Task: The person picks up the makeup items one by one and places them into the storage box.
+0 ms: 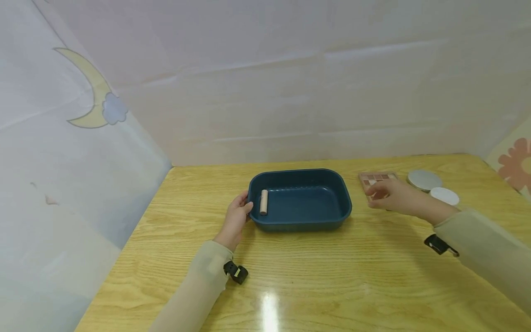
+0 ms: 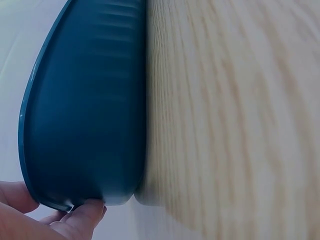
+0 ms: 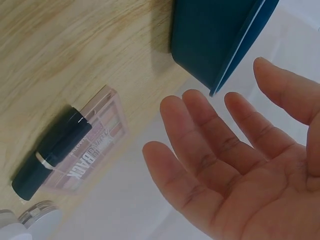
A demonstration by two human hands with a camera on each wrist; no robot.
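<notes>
Left fingers (image 2: pixel 85 216) grip the blue tub (image 1: pixel 300 226); right fingers (image 3: pixel 182 187), apart, could nudge the black tube (image 3: pixel 61 137) rolling toward the desk's (image 1: pixel 315 281) near edge.

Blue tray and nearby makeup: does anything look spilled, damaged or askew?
Nothing stands out. The blue tray sits flat on the table, a pale tube inside, and no spill or damage shows there or on the eyeshadow palette.

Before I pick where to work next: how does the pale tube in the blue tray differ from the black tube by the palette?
Colour: the pale tube is beige-pink; the black tube is dark with a light band.
Place: the pale tube is inside the blue tray; the black tube is outside it, by the palette.
Shared: both are roughly cylindrical.
</notes>
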